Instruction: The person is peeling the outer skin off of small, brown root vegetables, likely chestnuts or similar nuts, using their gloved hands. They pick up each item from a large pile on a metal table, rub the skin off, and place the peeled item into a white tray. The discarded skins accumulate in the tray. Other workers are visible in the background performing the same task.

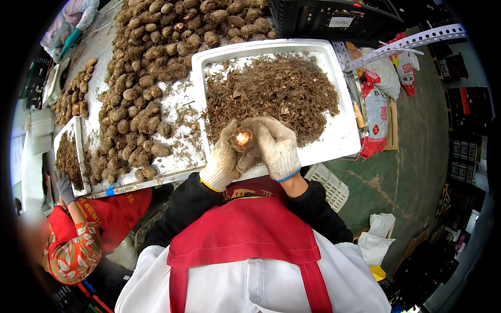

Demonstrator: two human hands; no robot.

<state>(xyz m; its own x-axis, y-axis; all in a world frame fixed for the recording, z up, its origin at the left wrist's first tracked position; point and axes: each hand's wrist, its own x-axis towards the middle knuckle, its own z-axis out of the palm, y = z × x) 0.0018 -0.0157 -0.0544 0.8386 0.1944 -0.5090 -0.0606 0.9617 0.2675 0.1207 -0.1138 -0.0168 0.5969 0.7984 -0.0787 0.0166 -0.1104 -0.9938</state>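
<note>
A brown, hairy taro corm [242,141] with a pale, freshly cut end facing up sits between my hands at the near edge of the white foam box [342,133]. Around its left side wraps my left hand [221,160], in a cream knit glove with a yellow cuff. My right hand [277,148], gloved alike with a blue cuff, is closed against the corm's right side. Whether that hand also has a small tool in it is hidden. Brown fibrous peelings [276,94] fill much of the box just beyond my fingers.
A large heap of taros [141,115] covers the table to the left. Behind the box stands a black crate [334,21]. Bags [376,117] and a metal rail [407,47] are at the right. At left, a co-worker [78,235] sits by a smaller foam tray [80,151].
</note>
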